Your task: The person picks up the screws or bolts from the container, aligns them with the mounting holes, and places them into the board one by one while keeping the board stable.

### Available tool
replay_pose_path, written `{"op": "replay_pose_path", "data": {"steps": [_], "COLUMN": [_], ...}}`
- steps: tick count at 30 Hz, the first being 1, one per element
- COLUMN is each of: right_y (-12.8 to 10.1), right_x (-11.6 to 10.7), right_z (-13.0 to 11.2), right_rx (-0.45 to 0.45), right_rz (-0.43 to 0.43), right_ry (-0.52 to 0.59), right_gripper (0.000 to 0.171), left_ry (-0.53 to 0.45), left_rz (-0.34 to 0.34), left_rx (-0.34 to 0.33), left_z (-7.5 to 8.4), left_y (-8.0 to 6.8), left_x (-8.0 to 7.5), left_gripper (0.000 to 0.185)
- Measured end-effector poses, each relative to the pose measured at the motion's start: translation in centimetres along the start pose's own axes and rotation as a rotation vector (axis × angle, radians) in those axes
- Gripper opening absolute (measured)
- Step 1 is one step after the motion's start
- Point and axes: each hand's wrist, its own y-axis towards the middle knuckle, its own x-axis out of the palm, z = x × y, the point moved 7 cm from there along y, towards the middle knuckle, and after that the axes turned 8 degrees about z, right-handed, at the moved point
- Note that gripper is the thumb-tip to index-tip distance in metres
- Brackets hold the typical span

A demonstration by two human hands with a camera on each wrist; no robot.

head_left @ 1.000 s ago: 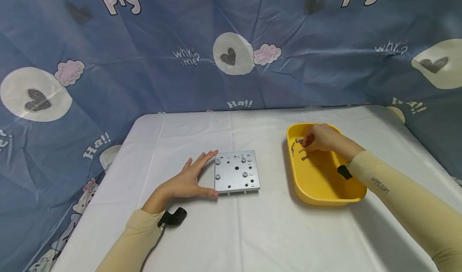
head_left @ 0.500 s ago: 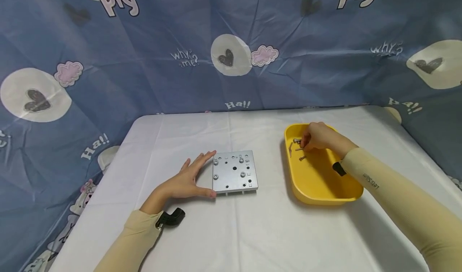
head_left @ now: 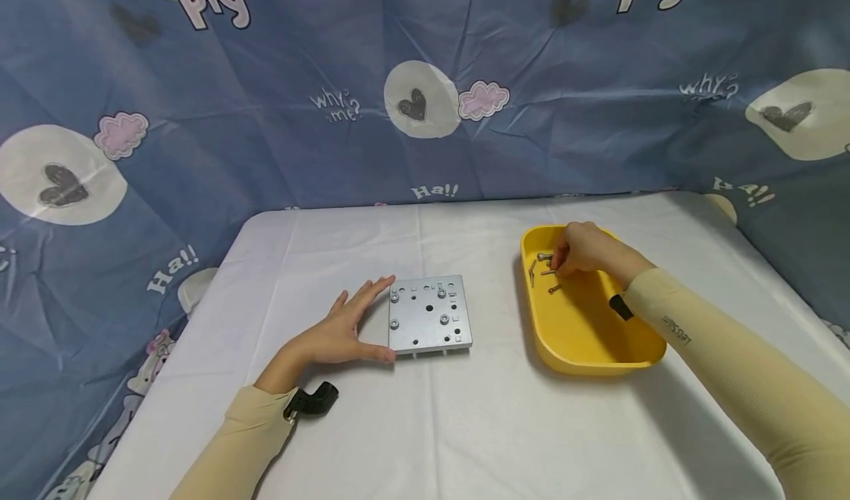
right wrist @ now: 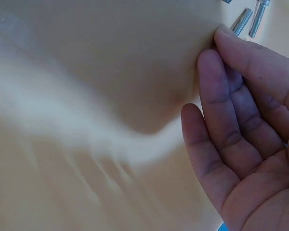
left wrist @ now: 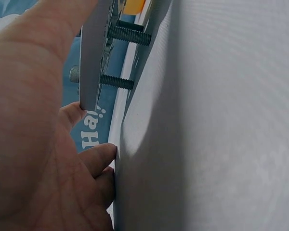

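A plate (head_left: 418,330) lies near the middle of the tabletop (head_left: 491,426), the left hand (head_left: 341,338) at its left edge and four bolts (head_left: 441,293) set through it, shanks protruding underneath. To the right, well apart, stands a tray (head_left: 584,338); loose screws (head_left: 555,289) lie inside toward its far left, beside the right hand (head_left: 587,253). Behind the tabletop hangs a fabric backdrop (head_left: 299,153).

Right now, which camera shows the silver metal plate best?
The head view: there the silver metal plate shows nearly its whole top, with four bolt heads. The left wrist view catches only part of it, edge-on, with threaded shanks jutting out underneath. The right wrist view doesn't show it at all.
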Motion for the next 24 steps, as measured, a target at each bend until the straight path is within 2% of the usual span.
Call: {"op": "replay_pose_path", "data": {"steps": [6,14,24], "right_y": [0.2,0.7,0.4], "right_x": [0.1,-1.3,0.1], "right_z": [0.2,-0.2,0.4], "right_rx": [-0.012,-0.019,0.014], "right_rz": [-0.011,0.0,-0.049], "right_ry": [-0.006,-0.018,0.015], "right_gripper": [0.004,0.006,0.007], "left_ry": [0.011,0.008,-0.003], "left_rz": [0.0,0.007,-0.005], "left_rx": [0.017,0.011,-0.005], "left_z": [-0.2,0.1,-0.1], "left_y": [0.2,0.7,0.1], "left_x": [0.1,-0.5,-0.1], "left_gripper": [0.127,0.127,0.127]}}
